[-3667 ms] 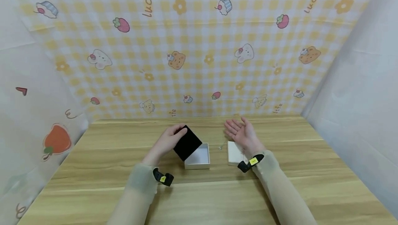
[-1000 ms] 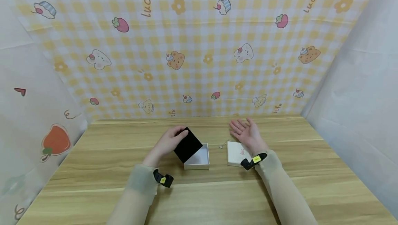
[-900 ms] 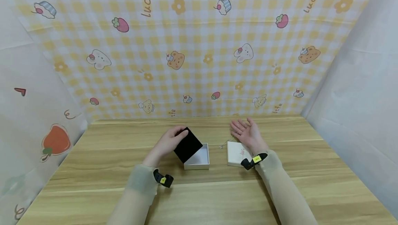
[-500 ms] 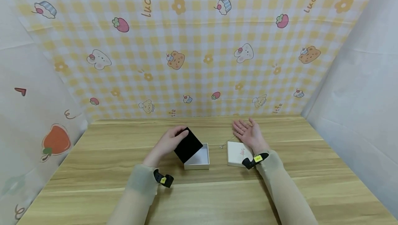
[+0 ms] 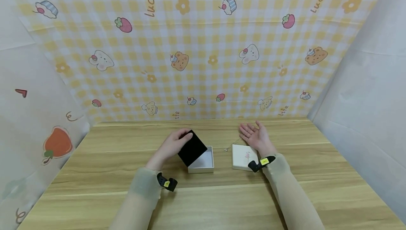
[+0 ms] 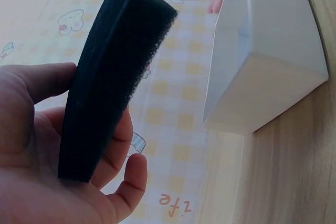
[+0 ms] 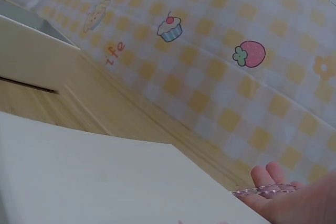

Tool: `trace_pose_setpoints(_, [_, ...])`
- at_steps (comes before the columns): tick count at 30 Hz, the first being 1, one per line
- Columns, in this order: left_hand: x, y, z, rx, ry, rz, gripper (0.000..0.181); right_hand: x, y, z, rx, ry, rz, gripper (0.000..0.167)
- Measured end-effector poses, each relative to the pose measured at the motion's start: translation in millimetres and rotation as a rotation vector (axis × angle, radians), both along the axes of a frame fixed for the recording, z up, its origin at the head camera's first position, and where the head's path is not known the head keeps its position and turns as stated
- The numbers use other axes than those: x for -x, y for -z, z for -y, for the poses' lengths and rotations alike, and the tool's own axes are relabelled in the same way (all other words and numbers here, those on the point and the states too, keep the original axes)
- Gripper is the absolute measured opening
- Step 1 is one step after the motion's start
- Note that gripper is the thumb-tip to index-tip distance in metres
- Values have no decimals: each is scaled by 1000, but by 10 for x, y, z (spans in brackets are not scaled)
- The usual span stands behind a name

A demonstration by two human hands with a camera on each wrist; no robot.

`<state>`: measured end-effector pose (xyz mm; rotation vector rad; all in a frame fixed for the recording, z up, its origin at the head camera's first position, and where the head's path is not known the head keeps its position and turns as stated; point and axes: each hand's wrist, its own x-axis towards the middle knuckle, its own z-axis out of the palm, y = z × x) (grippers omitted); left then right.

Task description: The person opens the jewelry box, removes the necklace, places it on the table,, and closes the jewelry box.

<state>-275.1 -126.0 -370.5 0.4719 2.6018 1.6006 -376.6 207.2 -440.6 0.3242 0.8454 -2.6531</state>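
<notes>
My left hand [image 5: 172, 144] grips a black square foam pad [image 5: 192, 149], tilted above the left side of an open white box [image 5: 201, 170]. In the left wrist view the thumb and fingers hold the foam [image 6: 105, 77] by its edges, beside the box [image 6: 262, 77]. My right hand [image 5: 257, 140] lies palm up with fingers extended behind the white lid [image 5: 241, 157]. A thin silver chain [image 5: 235, 142] runs from its fingers down to a small pendant [image 5: 226, 149] left of the lid. In the right wrist view the chain [image 7: 268, 190] lies across the fingers.
The lid carries a pink flower print and sits to the right of the box on the wooden table [image 5: 203, 205]. A yellow checked cloth [image 5: 203, 46] with cartoon prints hangs behind the table, with pale cloth at both sides.
My right hand has shifted to the right and slightly back, and more of the chain and lid shows. The left hand still holds the foam in nearly the same place.
</notes>
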Motion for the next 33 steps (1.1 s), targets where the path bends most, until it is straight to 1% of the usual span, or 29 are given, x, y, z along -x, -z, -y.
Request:
trace_pose_setpoints(5, [198,283,58,-13,-5,-7,39,18,13,-11,-9,-4,-6,63])
trace_pose_setpoints(19, [197,282,64,-2,-1,-8,40,53,45,-78,-31,7,-15,63])
trace_pose_setpoints(24, [191,275,70,3,7,-16,41,60,42,-102,-21,9,-2,63])
trace_pose_setpoints(33, [190,270,62,4,-3,-11,41,62,21,-139,1,23,4,63])
